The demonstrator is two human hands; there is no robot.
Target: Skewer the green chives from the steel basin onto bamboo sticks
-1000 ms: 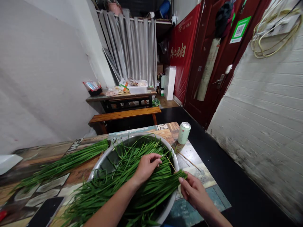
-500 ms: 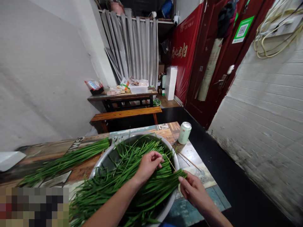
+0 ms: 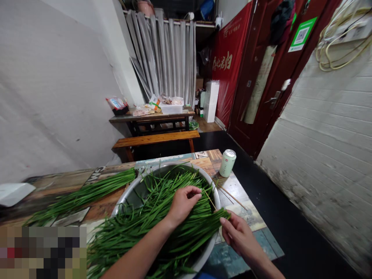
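Long green garlic chives (image 3: 162, 217) fill a wide metal basin (image 3: 213, 193) on the table and spill over its near left rim. Above the pile, my left hand (image 3: 186, 203) is closed in a pinch, thumb against forefinger. A thin yellowish strand (image 3: 209, 199) runs down to the right from these fingertips; whether it is a stem or a thin stick I cannot tell. At the basin's right rim, my right hand (image 3: 240, 232) is closed around the gathered ends of a bunch of chives. Its lower fingers are partly hidden.
Another chive bundle (image 3: 87, 193) lies left of the basin. A pale green can (image 3: 228, 163) stands near the table's far right corner, with thin brown sticks (image 3: 234, 197) close by. A white container (image 3: 14, 193) sits far left. Beyond are a wooden bench (image 3: 157, 139) and a second table (image 3: 128, 117).
My left fingertips have risen slightly, and the yellowish strand beside them shows more clearly. My right hand keeps its hold on the chives. The view has shifted a little.
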